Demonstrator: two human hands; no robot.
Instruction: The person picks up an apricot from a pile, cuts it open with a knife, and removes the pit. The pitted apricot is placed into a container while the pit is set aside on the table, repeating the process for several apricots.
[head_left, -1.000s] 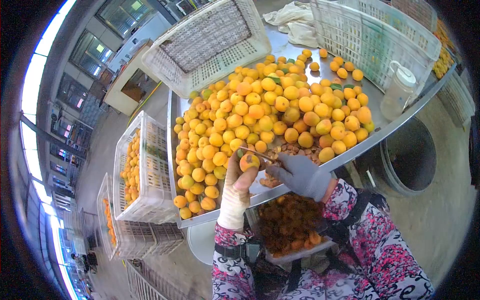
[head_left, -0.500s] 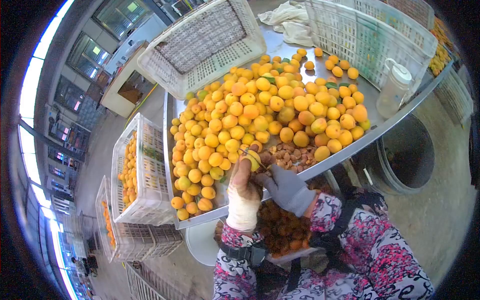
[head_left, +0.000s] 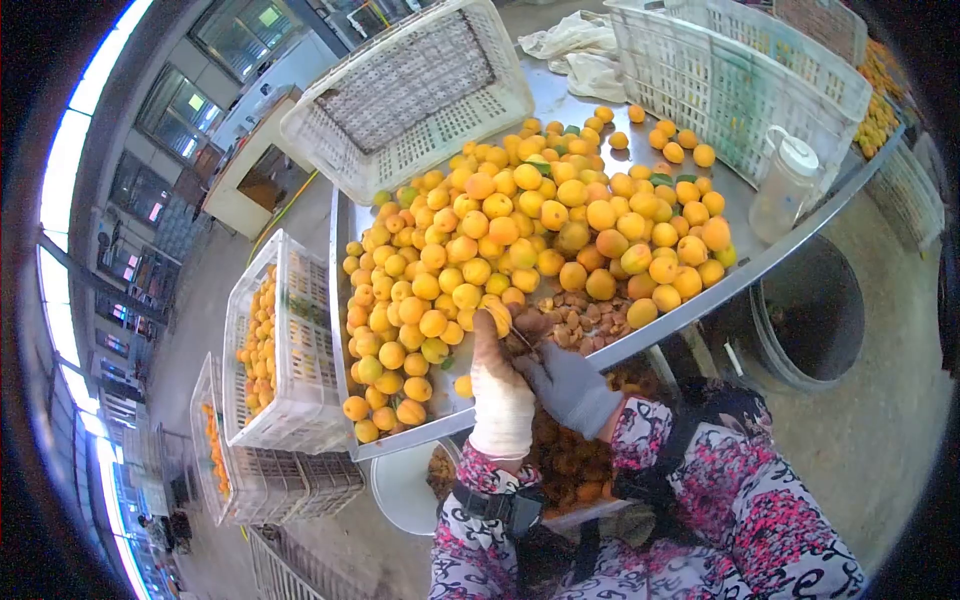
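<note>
My left hand [head_left: 498, 395], in a whitish glove with darkened fingers, is closed around an apricot [head_left: 496, 318] at the tray's near edge. Close against it, my right hand [head_left: 572, 388] wears a grey glove and has its fingers closed on a thin metal tool [head_left: 521, 339]. The tool's tip is hard to make out. Just beyond my hands lies a patch of brown apricot pits [head_left: 592, 318]. A large heap of whole apricots [head_left: 460, 235] covers much of the metal tray table [head_left: 655, 327]. Below my wrists, a container of orange fruit pieces [head_left: 570, 465] is partly hidden.
A white crate [head_left: 400, 95] leans at the back left; more crates [head_left: 735, 95] stand back right beside a plastic jug [head_left: 787, 185]. Apricot-filled crates [head_left: 290, 345] are stacked on the left. A dark bucket [head_left: 815, 310] and a white bucket [head_left: 405, 492] stand below the table.
The tool across the apricot has drawn lower, and my left hand has turned slightly, moving a little to the right. An apricot now shows on the tray left of my left wrist.
</note>
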